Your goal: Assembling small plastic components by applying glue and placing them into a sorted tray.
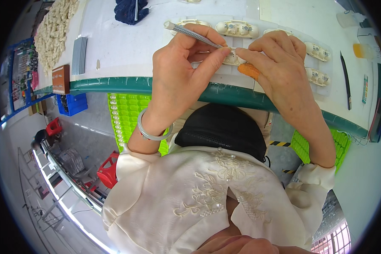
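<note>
the left hand pinches a slim metal tool between thumb and fingers, its tip down on a small cream plastic part lying on the white tray at the near edge of the table. the right hand, an orange cot on its thumb, presses its fingertips against that same part. more cream parts lie in rows just beyond and beside the hands.

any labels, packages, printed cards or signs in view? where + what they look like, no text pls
Printed strip card: right end of the table, narrow upright rectangle, pale with small coloured blocks.
Colourful poster: far left below the table edge, blue-framed board, crowded multicoloured print.
Brown box: table's left edge, small flat rectangle, reddish-brown with a pale mark.
Blue bin: under the table, left, open rectangular crate.
</note>
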### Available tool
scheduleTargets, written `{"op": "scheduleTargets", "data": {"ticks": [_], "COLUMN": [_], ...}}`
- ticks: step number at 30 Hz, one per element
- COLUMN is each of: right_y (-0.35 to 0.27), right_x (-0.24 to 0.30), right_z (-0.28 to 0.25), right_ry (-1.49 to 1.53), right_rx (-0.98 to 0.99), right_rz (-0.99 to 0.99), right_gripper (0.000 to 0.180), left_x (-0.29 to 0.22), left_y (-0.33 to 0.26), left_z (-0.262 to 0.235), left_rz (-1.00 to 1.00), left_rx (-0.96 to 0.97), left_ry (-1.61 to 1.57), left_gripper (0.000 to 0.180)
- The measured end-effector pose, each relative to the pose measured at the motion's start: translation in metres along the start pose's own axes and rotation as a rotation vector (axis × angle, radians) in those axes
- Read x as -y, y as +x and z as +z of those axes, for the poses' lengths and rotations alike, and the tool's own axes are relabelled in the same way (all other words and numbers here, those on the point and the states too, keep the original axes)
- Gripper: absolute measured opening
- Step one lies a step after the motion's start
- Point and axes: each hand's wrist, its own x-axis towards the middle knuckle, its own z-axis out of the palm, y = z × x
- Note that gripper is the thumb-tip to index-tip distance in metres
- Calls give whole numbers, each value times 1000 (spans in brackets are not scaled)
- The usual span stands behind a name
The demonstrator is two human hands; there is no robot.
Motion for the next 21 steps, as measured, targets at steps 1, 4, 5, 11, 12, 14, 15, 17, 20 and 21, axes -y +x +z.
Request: {"op": "scheduleTargets", "data": {"ticks": [1,4,5,11,12,14,15,17,20,21], "right_y": [1,1,2,12,18,26,27,33,46,49], "right_x": [0,1,1,-7,-6,-1,-1,-5,-3,-3], "right_z": [-1,-2,-3,-16,-21,-30,-29,-22,-19,-25], "right_ry": [-11,-27,-35,70,78,230,229,490,487,490], "right_rx": [22,54,63,8,9,117,113,320,459,460], "right_rz": [10,18,13,9,6,315,325,501,606,606], "right_gripper": [26,30,30,26,26,21,21,20,17,17], "left_x": [0,1,1,0,0,-2,-3,-1,-1,-1], "left_y": [1,1,2,8,7,8,9,9,9,9], "left_z": [0,0,0,-1,-2,-1,0,0,2,1], "left_rz": [0,9,17,82,114,88,67,66,65,64], "left_rx": [2,20,31,81,91,104,120,125,113,98], "left_ry": [0,9,28,158,248,223,192,183,193,211], "left_gripper": [21,22,21,19,18,17,17,17,16,16]}}
